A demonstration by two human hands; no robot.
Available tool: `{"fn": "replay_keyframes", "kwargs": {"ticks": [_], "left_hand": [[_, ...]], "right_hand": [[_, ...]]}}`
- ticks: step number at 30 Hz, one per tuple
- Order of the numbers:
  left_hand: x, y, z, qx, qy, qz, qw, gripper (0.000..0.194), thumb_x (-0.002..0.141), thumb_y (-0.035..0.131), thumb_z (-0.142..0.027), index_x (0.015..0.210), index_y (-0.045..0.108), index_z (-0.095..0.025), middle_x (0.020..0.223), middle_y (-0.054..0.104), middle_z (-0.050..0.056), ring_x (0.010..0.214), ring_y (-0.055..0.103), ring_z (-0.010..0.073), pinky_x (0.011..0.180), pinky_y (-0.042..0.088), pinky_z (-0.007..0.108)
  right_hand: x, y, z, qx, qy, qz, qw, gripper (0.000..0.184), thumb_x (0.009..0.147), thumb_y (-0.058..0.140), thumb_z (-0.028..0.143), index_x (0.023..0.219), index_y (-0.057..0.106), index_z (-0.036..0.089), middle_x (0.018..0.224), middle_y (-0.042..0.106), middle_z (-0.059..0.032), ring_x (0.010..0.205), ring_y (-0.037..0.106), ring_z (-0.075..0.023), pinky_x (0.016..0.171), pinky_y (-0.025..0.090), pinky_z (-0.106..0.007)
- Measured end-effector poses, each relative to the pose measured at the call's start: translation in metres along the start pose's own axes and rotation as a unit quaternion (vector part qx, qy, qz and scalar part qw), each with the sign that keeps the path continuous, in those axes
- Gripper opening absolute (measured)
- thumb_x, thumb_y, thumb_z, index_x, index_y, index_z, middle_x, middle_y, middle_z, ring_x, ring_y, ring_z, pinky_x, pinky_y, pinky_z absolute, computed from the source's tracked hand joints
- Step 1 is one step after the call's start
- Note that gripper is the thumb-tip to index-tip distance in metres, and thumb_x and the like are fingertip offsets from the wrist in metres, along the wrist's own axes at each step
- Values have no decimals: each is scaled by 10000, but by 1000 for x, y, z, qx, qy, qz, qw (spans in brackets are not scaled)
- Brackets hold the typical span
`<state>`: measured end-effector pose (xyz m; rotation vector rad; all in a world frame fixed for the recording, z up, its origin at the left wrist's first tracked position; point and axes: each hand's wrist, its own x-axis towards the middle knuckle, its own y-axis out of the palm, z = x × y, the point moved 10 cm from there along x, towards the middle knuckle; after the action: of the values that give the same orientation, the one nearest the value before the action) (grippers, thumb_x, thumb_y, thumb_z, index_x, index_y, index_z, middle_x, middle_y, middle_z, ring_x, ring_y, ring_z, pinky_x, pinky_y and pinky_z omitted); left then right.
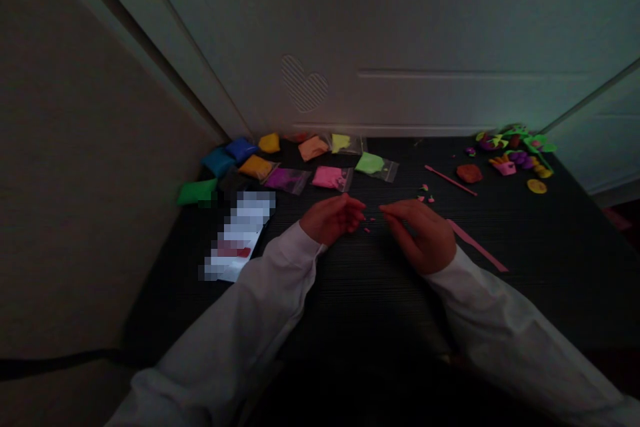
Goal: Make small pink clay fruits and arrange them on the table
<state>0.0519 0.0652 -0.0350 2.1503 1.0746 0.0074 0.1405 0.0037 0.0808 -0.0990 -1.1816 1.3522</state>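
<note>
My left hand (331, 219) rests on the dark table (350, 293), fingers curled together at the tips as if pinching something too small to name. My right hand (419, 233) lies a little to the right, fingers bent and pressed together, tips pointing left toward the other hand. Tiny pink clay bits (369, 227) lie between the two hands. More small pink and green bits (425, 195) sit just beyond my right hand. A long pink strip tool (477, 247) lies under and past the right wrist.
Small bags of coloured clay lie in a row at the back: green (196, 192), blue (239, 149), orange (313, 147), pink (331, 177), light green (374, 165). A pink stick (450, 180) and finished clay pieces (515, 153) sit back right. A white paper (240, 240) lies left.
</note>
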Motion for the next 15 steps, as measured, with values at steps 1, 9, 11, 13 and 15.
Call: {"fn": "replay_keyframes", "kwargs": {"ticks": [1,9,11,13,15], "left_hand": [[0,0,-1,-2,1,1,1000,289,706,553,-384,771,627,-113,663,611,44,589,546,99,561,386,226],[-2,0,-1,-9,-6,-8,1000,287,741,511,-376,757,625,-113,647,606,42,578,542,96,558,383,230],[-2,0,-1,-8,-4,-9,1000,289,741,510,-378,760,624,-113,656,607,43,583,544,93,562,384,227],[-2,0,-1,-7,-2,-9,1000,288,736,516,-381,763,625,-116,657,606,41,586,543,92,564,385,226],[-2,0,-1,-7,-2,-5,1000,286,725,529,-383,766,627,-118,653,606,40,585,540,93,561,385,225]], "right_hand": [[0,0,-2,-1,5,0,1000,228,787,446,149,982,556,192,875,632,-54,816,579,-136,716,479,-291],[-3,0,-18,13,65,-1,998,253,812,416,197,1030,541,230,868,657,-16,792,611,-126,697,491,-275],[-4,-2,-20,-1,74,-9,997,188,797,456,235,946,571,225,812,662,-9,738,617,-127,651,493,-263],[-4,-5,-21,-18,79,-25,996,120,760,518,282,838,579,214,754,656,-8,689,613,-132,607,487,-257],[-3,-8,-21,-24,79,-38,996,110,721,568,308,760,562,205,712,642,-10,660,602,-133,585,478,-256]]}}
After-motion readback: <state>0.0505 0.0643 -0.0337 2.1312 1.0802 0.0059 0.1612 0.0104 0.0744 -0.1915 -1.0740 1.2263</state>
